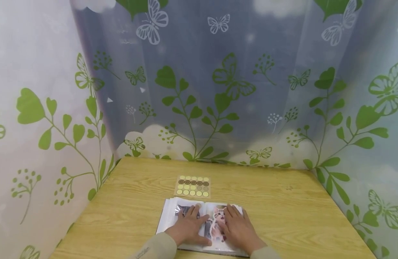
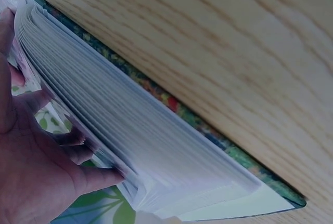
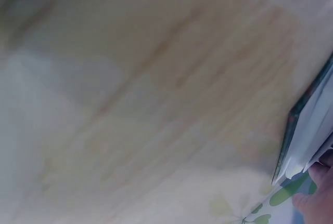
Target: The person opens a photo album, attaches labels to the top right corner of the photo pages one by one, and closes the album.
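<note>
A thick photo album (image 1: 169, 215) lies spread out on the wooden table. Its left page has a picture of a dark striped cat (image 1: 180, 209), partly covered by my left hand (image 1: 191, 227). That hand rests on the page with fingers extended. On the right page is a picture of a light kitten (image 1: 214, 230), and my right hand (image 1: 240, 227) lies over its right side, fingers straight. The left wrist view shows the album's stacked page edges (image 2: 119, 109) and multicoloured cover. In the right wrist view only a corner of the album and part of the right hand (image 3: 320, 198) appear.
Just behind the album lies a sheet of round stickers (image 1: 192, 187) in rows, yellow and brown. The wooden table (image 1: 283, 201) is bordered by hanging curtains (image 1: 192, 90) printed with green leaves and butterflies, at the back and both sides.
</note>
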Demonstrator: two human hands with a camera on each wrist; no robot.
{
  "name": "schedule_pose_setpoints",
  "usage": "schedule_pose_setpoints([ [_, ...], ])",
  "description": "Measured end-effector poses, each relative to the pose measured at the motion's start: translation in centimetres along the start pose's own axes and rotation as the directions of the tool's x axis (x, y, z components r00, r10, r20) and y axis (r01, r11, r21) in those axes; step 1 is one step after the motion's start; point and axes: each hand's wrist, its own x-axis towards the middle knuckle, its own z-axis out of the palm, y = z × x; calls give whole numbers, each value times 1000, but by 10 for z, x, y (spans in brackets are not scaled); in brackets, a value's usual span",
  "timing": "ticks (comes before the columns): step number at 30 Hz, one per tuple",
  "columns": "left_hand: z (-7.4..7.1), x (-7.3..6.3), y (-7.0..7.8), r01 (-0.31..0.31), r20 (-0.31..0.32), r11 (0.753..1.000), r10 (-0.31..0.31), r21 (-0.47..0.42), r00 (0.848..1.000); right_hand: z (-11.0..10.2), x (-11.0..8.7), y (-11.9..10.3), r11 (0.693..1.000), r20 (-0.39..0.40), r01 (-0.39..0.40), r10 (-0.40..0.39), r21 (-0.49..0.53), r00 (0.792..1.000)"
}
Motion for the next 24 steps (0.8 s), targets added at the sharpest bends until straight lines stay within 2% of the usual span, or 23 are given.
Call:
schedule_pose_setpoints([
  [11,3,1,-2,2,3,1000,-2,-7,1000,3,-10,1,998,-77,53,-54,-23,996],
  [17,2,1,-2,7,12,1000,-7,-7,1000,2,-12,-1,996,-58,77,-79,-33,995],
  [24,-2,-2,1,-3,2,1000,3,-5,1000,-1,-13,1,995,-56,70,-75,-77,996],
])
